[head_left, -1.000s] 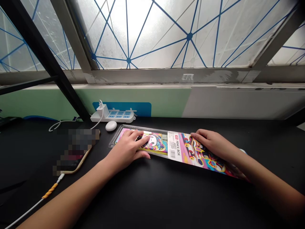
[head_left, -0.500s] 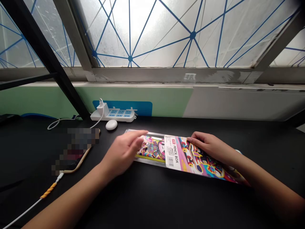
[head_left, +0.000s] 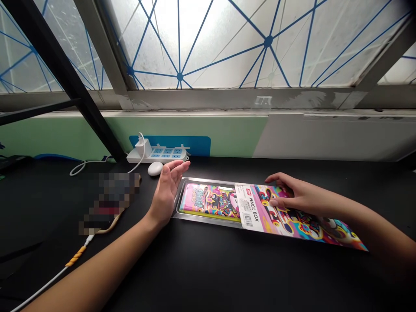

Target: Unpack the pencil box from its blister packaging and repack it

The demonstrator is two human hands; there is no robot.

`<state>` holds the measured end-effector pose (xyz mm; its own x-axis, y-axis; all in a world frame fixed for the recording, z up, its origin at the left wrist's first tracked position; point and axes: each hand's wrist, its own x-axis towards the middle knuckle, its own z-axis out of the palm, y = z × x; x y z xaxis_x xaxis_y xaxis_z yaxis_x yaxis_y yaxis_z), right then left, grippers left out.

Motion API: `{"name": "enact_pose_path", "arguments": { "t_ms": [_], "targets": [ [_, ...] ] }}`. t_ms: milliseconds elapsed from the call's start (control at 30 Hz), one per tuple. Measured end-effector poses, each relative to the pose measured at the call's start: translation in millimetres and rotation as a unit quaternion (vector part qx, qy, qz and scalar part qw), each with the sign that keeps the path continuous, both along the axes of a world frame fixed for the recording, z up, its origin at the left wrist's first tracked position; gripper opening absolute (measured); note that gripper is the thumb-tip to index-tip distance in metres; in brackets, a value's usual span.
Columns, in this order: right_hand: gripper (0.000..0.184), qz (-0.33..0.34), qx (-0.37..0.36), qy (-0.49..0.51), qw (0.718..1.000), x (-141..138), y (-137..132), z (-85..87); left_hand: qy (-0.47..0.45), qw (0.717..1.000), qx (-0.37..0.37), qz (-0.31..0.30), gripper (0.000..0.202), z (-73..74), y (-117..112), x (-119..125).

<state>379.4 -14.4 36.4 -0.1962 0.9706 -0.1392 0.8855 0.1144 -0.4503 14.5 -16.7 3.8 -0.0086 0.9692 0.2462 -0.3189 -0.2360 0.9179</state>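
- Shifted since half a second ago: the left hand (head_left: 166,192), then laid over the clear tray (head_left: 211,221), now stands on edge at its left end. The right hand (head_left: 294,193) has opened from the far border of the printed sleeve (head_left: 273,221), its thumb now on top. Compared with a second ago, the sleeve covers more of the tray.
- Left fingers stretch out straight, thumb parted from them, holding nothing, this side of the power strip (head_left: 167,152). The palm faces the tray; whether it touches cannot be told.
- Right fingers, half curled with thumb and forefinger well apart, lie over the sleeve without a visible grip, well to the right of the power strip and this side of it.
- On the black table (head_left: 208,277), this side of the power strip and off toward its right, the pencil box (head_left: 208,201) lies in the tray, its right portion beneath the sleeve.
- Partway, by appearances: the tray's right portion is inside the sleeve, its left stretch remains uncovered. How deep it reaches is hidden.
- Just this side of the power strip sits a white oval object (head_left: 155,169); farther left, a phone-like device (head_left: 117,201), its screen obscured, trails a charging cable (head_left: 76,256).
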Motion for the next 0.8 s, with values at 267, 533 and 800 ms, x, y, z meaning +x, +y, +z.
{"name": "enact_pose_path", "arguments": {
  "t_ms": [267,533,800],
  "targets": [
    [0.086,0.055,-0.033,-0.01,0.998,-53,16,3.8,-0.023,1.0,0.008,0.008,0.055,-0.2,0,2],
    [0.091,0.1,-0.064,-0.036,0.992,-138,37,17.9,-0.047,0.999,0.011,0.016,0.056,0.3,0,1],
    [0.076,0.159,-0.051,-0.066,0.984,-206,47,19.6,-0.05,0.999,-0.011,0.017,0.059,-0.5,5,-3]
  ]
}}
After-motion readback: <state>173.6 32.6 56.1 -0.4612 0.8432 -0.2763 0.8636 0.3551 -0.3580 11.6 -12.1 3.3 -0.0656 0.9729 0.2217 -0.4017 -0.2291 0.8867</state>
